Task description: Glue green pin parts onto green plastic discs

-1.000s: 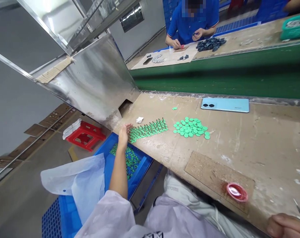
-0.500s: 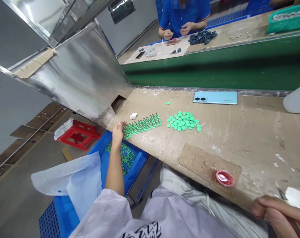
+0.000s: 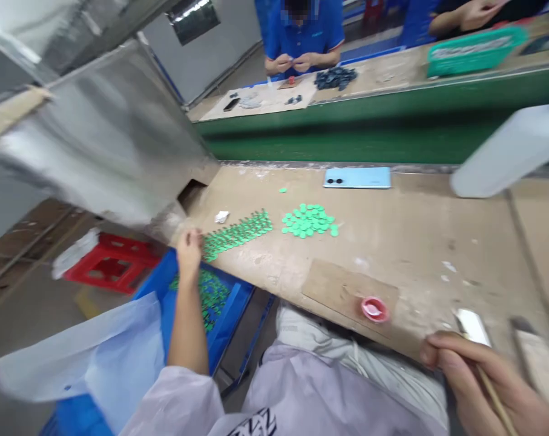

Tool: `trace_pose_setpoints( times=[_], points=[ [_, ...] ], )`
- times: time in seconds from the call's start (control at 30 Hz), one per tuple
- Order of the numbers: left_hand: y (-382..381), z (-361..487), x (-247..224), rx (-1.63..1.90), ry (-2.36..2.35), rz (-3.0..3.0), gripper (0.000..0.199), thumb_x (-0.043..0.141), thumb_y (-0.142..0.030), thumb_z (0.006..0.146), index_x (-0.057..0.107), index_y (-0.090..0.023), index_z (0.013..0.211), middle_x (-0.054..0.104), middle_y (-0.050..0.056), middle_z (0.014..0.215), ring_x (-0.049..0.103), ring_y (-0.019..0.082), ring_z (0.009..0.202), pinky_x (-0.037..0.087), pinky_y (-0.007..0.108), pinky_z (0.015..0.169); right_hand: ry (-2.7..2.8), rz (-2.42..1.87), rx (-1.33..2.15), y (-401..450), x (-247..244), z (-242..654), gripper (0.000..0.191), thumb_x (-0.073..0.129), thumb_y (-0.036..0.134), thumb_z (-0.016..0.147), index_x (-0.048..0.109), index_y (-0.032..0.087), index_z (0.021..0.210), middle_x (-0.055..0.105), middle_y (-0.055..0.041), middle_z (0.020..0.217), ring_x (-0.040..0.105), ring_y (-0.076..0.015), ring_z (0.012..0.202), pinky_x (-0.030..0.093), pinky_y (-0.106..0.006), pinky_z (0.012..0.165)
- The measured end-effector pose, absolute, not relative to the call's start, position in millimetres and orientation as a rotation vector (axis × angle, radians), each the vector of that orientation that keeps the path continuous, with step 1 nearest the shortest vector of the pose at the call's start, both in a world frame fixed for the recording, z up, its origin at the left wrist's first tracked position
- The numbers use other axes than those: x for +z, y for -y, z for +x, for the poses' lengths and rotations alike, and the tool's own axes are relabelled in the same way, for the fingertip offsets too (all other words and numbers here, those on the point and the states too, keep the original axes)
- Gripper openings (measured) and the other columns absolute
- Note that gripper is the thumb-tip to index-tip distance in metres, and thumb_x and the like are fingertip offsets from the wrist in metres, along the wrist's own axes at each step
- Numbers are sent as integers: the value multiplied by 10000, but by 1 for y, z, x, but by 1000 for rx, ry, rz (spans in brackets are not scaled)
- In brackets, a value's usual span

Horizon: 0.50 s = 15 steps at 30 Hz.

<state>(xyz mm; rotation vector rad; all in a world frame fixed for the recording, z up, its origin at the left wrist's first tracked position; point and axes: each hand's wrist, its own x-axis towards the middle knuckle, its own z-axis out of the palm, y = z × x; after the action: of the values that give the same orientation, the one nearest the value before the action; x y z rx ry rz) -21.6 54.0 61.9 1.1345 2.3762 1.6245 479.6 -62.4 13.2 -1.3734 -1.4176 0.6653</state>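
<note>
My left hand (image 3: 190,251) is at the table's left edge, its fingers curled together beside the rows of green discs with dark upright pieces on them (image 3: 238,235). Whatever lies between those fingertips is blurred. In my right hand (image 3: 478,375), low on the right, is a thin wooden stick (image 3: 494,396), held like a pen; its tip is unclear. A pile of plain green discs (image 3: 308,220) lies on the table, right of the rows. Nearer me, a small pink-red cup (image 3: 374,309) stands on a brown board (image 3: 331,284).
A blue phone (image 3: 365,177) and a white bottle (image 3: 496,154) are at the back. Below the left edge, a blue crate (image 3: 235,303) contains more green pieces. A red stool (image 3: 113,263) stands further left. Across the green divider (image 3: 347,130), a person in blue (image 3: 304,39) works.
The view has shifted, bringing more of the table's right side and the bottle into sight. My left hand has drawn slightly away from the rows. My right hand still holds the stick.
</note>
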Motion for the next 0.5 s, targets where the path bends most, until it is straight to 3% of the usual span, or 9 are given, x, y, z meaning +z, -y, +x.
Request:
trace_pose_setpoints(
  times=[0.1, 0.2, 0.27, 0.37, 0.5],
  points=[
    [-44, 21, 78, 1789, -2385, 1163, 156, 610, -395, 896, 671, -253, 919, 773, 55, 1133, 666, 326, 1233, 417, 585, 1207, 1384, -1265, 712, 60, 24, 473, 163, 608, 364, 1043, 736, 264, 1025, 698, -17, 711, 676, -186, 609, 564, -268, 559],
    [-34, 75, 81, 1807, -2247, 1463, 196, 595, -358, 941, 700, -363, 1106, 783, -38, 1186, 720, 307, 1137, 542, 558, 1086, 1348, -1164, 770, 53, 27, 472, 249, 473, 343, 1109, 705, 257, 1090, 681, -8, 724, 675, -172, 635, 570, -264, 588],
    [-33, 110, 76, 1495, -2063, 1830, 209, 615, -349, 931, 716, -411, 1103, 786, -55, 1164, 727, 320, 1104, 562, 568, 1046, 1363, -1149, 753, 50, 29, 472, 245, 450, 324, 1120, 686, 263, 1142, 677, 1, 741, 673, -164, 655, 579, -265, 621],
    [-49, 155, 61, 1217, -1706, 2169, 166, 585, -325, 967, 736, -338, 1034, 779, 34, 1068, 725, 310, 1090, 559, 531, 1053, 1428, -1177, 734, 53, 33, 474, 251, 427, 289, 1127, 668, 264, 1192, 692, -3, 776, 672, -162, 674, 587, -272, 641],
    [-89, 186, 39, 925, -1575, 2402, 302, 547, -275, 978, 720, -252, 1225, 751, 120, 1238, 669, 336, 1166, 551, 499, 1025, 1494, -1251, 632, 63, 33, 487, 247, 447, 269, 1117, 678, 255, 1202, 708, -10, 795, 682, -166, 686, 600, -285, 658]
  ],
)
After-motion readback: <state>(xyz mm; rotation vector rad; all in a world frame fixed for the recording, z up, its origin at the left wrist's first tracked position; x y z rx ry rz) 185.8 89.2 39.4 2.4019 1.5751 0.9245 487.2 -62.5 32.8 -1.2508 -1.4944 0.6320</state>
